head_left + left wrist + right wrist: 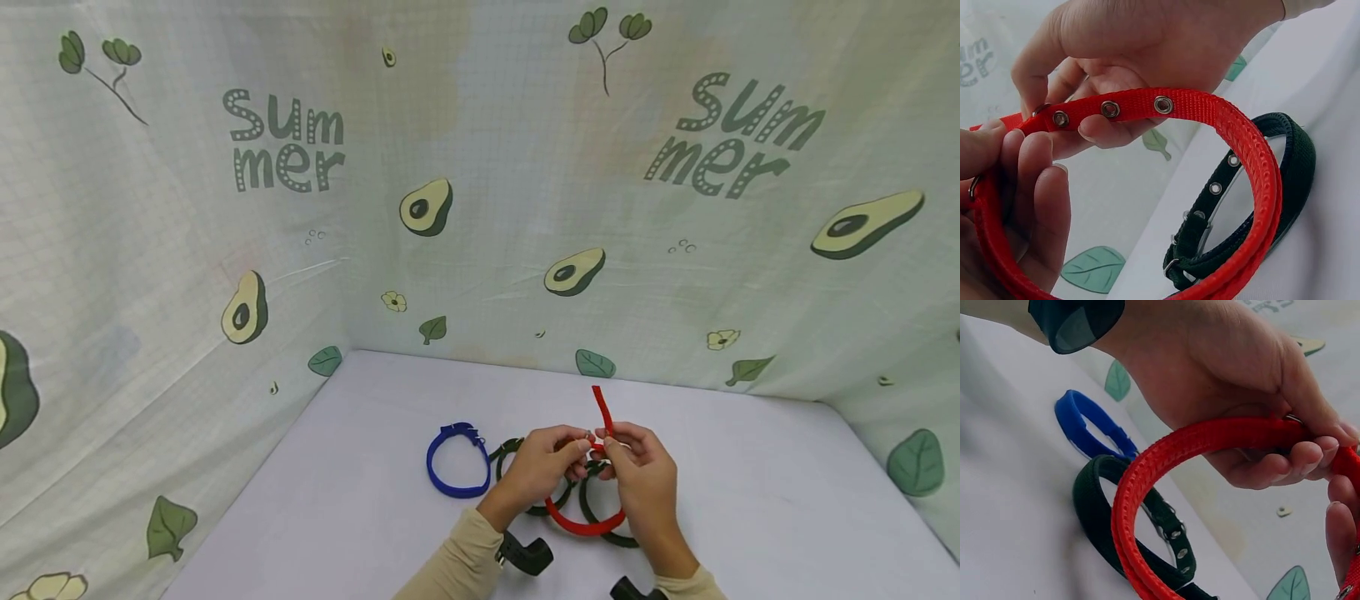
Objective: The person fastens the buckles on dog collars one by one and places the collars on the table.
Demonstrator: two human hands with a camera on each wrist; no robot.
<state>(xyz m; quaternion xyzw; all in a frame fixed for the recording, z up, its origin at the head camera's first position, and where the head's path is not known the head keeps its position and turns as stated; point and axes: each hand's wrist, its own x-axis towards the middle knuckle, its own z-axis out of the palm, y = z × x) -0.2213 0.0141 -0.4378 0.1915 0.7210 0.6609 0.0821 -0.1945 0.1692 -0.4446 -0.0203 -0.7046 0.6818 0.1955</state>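
Observation:
Both hands are raised over the table with a red collar (585,528), its loop hanging below them. My left hand (551,454) pinches the collar near its metal hardware. Close beside it, my right hand (637,467) grips the strap between thumb and fingers. A red strap end (602,408) sticks up past the right hand. In the left wrist view, metal eyelets (1110,109) line the strap under the right hand, and the left fingers (1035,162) curl at the collar's other side. The fingers partly hide the buckle area.
A blue collar (459,492) lies on the white table (360,500) to the left. Two dark green collars lie beneath the hands, one left (498,475) and one right (618,540), partly covered from above. A printed cloth (480,275) hangs behind and at the sides.

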